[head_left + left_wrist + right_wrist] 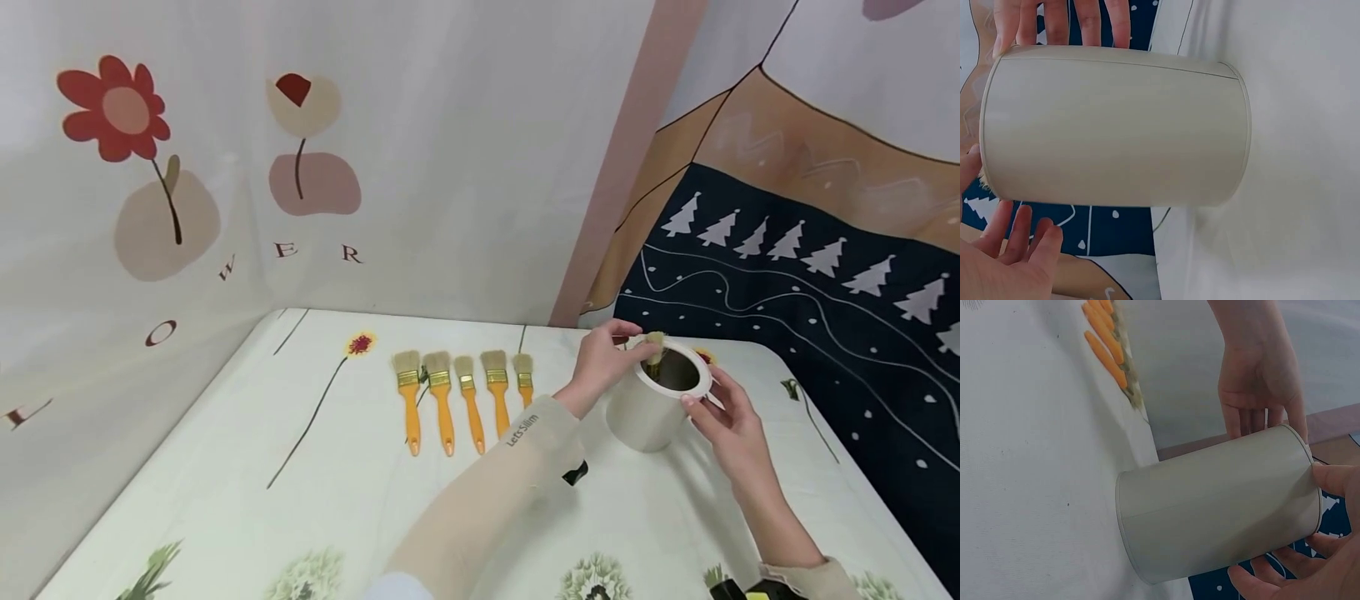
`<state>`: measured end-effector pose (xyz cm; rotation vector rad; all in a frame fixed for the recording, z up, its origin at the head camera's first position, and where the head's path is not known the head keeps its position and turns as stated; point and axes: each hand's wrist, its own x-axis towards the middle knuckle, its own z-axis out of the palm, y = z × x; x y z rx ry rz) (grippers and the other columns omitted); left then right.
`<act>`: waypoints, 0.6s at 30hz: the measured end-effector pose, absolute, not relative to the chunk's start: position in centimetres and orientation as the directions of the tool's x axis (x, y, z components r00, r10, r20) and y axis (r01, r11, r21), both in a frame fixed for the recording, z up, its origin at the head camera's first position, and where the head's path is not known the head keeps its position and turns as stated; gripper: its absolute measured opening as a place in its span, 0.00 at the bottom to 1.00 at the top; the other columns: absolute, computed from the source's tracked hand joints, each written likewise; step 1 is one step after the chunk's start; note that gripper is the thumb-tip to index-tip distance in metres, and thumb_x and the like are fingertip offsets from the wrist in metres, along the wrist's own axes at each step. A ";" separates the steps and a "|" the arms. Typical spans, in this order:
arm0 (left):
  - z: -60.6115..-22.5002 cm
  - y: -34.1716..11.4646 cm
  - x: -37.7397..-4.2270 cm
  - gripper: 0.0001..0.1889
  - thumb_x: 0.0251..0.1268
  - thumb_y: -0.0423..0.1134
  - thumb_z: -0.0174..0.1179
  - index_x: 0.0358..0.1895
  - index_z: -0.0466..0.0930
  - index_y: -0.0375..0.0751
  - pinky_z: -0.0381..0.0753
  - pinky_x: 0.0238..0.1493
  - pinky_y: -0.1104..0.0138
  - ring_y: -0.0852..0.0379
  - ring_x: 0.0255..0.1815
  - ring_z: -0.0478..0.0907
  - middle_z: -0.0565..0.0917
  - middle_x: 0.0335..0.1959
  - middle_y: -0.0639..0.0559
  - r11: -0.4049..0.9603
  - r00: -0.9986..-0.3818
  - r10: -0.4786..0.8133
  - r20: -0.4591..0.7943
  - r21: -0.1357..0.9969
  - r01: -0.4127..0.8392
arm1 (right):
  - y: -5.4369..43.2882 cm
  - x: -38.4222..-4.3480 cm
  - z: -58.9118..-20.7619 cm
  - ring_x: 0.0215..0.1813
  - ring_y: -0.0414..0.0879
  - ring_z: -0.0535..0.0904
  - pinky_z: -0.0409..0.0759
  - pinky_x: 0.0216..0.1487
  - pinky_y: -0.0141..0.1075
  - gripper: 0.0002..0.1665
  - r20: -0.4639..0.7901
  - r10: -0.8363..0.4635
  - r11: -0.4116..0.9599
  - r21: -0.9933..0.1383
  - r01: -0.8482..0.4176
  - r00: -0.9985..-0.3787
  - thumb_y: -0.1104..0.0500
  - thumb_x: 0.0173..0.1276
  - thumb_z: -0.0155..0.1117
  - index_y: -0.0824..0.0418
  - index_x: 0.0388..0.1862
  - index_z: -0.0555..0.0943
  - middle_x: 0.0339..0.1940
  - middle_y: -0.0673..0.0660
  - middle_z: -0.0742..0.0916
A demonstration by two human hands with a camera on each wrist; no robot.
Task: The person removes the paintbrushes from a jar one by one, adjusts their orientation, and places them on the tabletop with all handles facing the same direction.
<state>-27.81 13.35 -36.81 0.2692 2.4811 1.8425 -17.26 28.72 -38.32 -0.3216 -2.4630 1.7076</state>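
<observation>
A pale canister [647,417] with a white rim stands upright on the table. My left hand [600,362] is at its left rim, pinching a paintbrush [656,340] by its bristles between thumb and forefinger; the brush's handle is hidden inside the canister. In the left wrist view, the other fingers [1044,250] of this hand spread beside the canister's wall. My right hand [735,429] grips the canister near the rim from the right, thumb on the near side and fingers along the outside.
Left of the canister, several paintbrushes [438,392] with orange handles lie in a row, bristles away from me. A small black object [575,473] shows beside my left sleeve. A pale curtain [450,167] hangs behind the flower-print table [225,500]; dark tree-print cloth [787,283] is at the right.
</observation>
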 end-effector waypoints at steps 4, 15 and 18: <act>-36.9 13.7 -27.8 0.12 0.61 0.47 0.71 0.44 0.86 0.47 0.82 0.48 0.74 0.56 0.55 0.79 0.87 0.49 0.54 0.291 -0.985 0.150 0.088 0.948 0.129 | 28.6 -17.3 -38.4 0.78 0.62 0.58 0.73 0.44 0.08 0.46 -0.033 0.252 0.329 -0.937 0.117 -0.967 0.46 0.76 0.57 0.49 0.83 0.45 0.82 0.65 0.56; -36.3 13.0 -27.6 0.08 0.65 0.43 0.67 0.45 0.87 0.47 0.81 0.58 0.74 0.60 0.51 0.82 0.88 0.48 0.54 0.175 -0.976 0.154 0.155 0.968 0.181 | 28.6 -17.2 -38.2 0.77 0.66 0.60 0.70 0.44 0.07 0.47 -0.001 0.235 0.377 -0.922 0.092 -0.972 0.45 0.76 0.56 0.53 0.83 0.43 0.82 0.66 0.57; -36.0 12.8 -27.5 0.08 0.66 0.41 0.66 0.45 0.87 0.47 0.83 0.50 0.76 0.64 0.45 0.82 0.89 0.46 0.53 0.133 -0.970 0.166 0.178 0.971 0.201 | 28.7 -17.2 -38.3 0.77 0.66 0.60 0.71 0.43 0.07 0.47 -0.015 0.242 0.360 -0.927 0.104 -0.970 0.46 0.76 0.56 0.53 0.83 0.44 0.81 0.67 0.58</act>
